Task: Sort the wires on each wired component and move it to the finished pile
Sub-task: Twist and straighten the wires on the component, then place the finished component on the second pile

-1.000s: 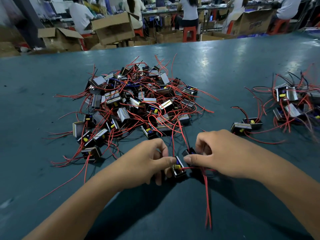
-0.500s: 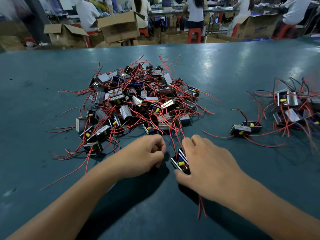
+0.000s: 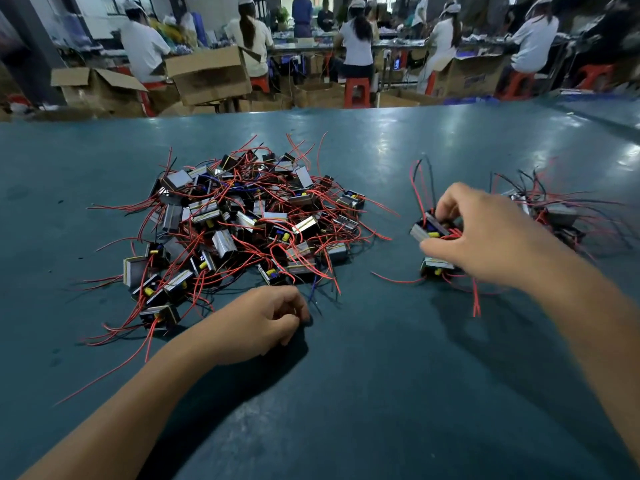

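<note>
- Your right hand (image 3: 485,233) pinches a component (image 3: 431,230) at right of frame; its upright wires (image 3: 420,188) could snag the finished pile (image 3: 554,213)
- Left hand (image 3: 266,320), loosely curled with nothing in its grip, could drag wires out of the unsorted heap (image 3: 242,220)

Factory floor: workers (image 3: 356,43), cardboard boxes (image 3: 207,76)
</note>
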A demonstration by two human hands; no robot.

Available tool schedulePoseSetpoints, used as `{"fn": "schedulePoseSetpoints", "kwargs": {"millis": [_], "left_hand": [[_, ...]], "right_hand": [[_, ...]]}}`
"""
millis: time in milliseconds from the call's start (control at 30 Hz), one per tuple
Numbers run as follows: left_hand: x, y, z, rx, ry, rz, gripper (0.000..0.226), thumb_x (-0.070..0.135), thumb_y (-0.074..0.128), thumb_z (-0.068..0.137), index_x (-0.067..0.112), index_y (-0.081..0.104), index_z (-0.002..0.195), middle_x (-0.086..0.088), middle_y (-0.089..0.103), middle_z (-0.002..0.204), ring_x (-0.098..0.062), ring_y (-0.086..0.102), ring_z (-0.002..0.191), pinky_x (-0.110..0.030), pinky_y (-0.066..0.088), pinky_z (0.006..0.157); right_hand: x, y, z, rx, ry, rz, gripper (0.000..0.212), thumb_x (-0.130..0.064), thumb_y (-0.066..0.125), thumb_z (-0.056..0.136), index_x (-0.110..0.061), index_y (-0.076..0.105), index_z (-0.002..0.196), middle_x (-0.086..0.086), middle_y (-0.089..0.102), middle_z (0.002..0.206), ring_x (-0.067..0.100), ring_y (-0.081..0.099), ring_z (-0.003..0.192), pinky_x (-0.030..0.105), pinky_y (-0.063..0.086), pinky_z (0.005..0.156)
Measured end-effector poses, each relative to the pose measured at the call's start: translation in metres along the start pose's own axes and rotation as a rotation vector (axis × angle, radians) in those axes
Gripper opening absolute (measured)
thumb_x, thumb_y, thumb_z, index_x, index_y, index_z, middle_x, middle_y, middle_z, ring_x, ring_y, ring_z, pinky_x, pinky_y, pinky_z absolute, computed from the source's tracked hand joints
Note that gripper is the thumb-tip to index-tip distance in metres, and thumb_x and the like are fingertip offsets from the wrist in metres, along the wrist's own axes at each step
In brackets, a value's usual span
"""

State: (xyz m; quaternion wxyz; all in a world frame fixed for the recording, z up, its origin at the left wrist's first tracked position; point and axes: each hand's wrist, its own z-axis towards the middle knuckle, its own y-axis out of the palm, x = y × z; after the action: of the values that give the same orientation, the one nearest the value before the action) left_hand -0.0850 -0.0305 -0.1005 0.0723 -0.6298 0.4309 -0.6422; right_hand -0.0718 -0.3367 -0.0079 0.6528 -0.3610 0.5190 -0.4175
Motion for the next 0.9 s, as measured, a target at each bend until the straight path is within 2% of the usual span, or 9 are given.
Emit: {"fn": "schedulePoseSetpoints", "kwargs": {"millis": [100,200,267,400,533,667,767,900], "left_hand": [[-0.001,0.002,0.002,0.02,0.016,0.034,0.025,0.011,0.049,0.098,0.032,0.062,0.092,0.004,0.064,0.064,-0.004,0.05,0.049,-0.017,0.039,0.049],[-0.001,0.004,0.005,0.029,0.04,0.064,0.019,0.017,0.052,0.101,0.032,0.061,0.093,0.004,0.064,0.063,-0.001,0.05,0.048,-0.016,0.041,0.05],[-0.002,0.003,0.005,0.027,0.049,0.067,0.016,0.024,0.054,0.102,0.034,0.06,0.092,0.005,0.065,0.062,0.0,0.05,0.046,-0.017,0.042,0.048],[-0.004,0.002,0.006,0.012,0.041,0.028,0.015,0.032,0.054,0.102,0.04,0.059,0.09,0.002,0.065,0.064,-0.005,0.049,0.045,-0.019,0.04,0.045],[-0.006,0.002,0.007,0.014,0.036,-0.028,0.014,0.032,0.054,0.102,0.037,0.06,0.09,-0.002,0.065,0.064,-0.01,0.048,0.043,-0.022,0.04,0.043],[-0.007,0.002,0.007,0.005,0.033,-0.055,0.013,0.033,0.054,0.102,0.036,0.061,0.091,-0.002,0.065,0.064,-0.011,0.048,0.044,-0.023,0.04,0.043],[-0.006,0.002,0.007,-0.002,0.035,-0.06,0.014,0.033,0.055,0.102,0.036,0.061,0.09,-0.003,0.065,0.065,-0.011,0.049,0.044,-0.023,0.04,0.043],[-0.005,0.002,0.008,0.0,0.042,-0.063,0.014,0.033,0.055,0.102,0.035,0.061,0.09,-0.002,0.065,0.065,-0.01,0.049,0.045,-0.023,0.041,0.044]], "right_hand": [[0.05,-0.02,0.036,0.111,0.102,-0.152,0.047,-0.038,0.082,0.07,-0.017,0.051,0.098,0.006,0.059,0.088,0.03,0.056,0.081,0.036,0.04,0.067],[0.103,-0.028,0.071,0.15,0.326,-0.296,0.067,-0.04,0.083,0.074,-0.003,0.046,0.115,0.025,0.06,0.107,0.042,0.059,0.098,0.045,0.05,0.079],[0.132,-0.022,0.081,0.185,0.418,-0.316,0.065,-0.038,0.082,0.078,0.0,0.046,0.115,0.03,0.059,0.111,0.045,0.059,0.102,0.049,0.052,0.083],[0.162,0.0,0.082,0.281,0.441,-0.272,0.048,-0.037,0.079,0.081,-0.006,0.052,0.106,0.027,0.06,0.107,0.044,0.059,0.098,0.05,0.052,0.082],[0.166,-0.001,0.086,0.304,0.465,-0.25,0.046,-0.04,0.077,0.083,-0.011,0.053,0.108,0.024,0.062,0.107,0.043,0.06,0.099,0.051,0.052,0.082],[0.157,-0.008,0.087,0.227,0.511,-0.353,0.054,-0.052,0.071,0.084,-0.009,0.055,0.113,0.025,0.061,0.114,0.043,0.058,0.108,0.051,0.047,0.093],[0.133,-0.011,0.076,0.158,0.505,-0.447,0.06,-0.059,0.066,0.084,-0.007,0.057,0.113,0.025,0.061,0.119,0.042,0.056,0.113,0.048,0.042,0.095],[0.083,-0.013,0.051,0.069,0.332,-0.437,0.046,-0.051,0.059,0.092,-0.009,0.058,0.111,0.021,0.066,0.109,0.04,0.061,0.102,0.046,0.05,0.087]]}}
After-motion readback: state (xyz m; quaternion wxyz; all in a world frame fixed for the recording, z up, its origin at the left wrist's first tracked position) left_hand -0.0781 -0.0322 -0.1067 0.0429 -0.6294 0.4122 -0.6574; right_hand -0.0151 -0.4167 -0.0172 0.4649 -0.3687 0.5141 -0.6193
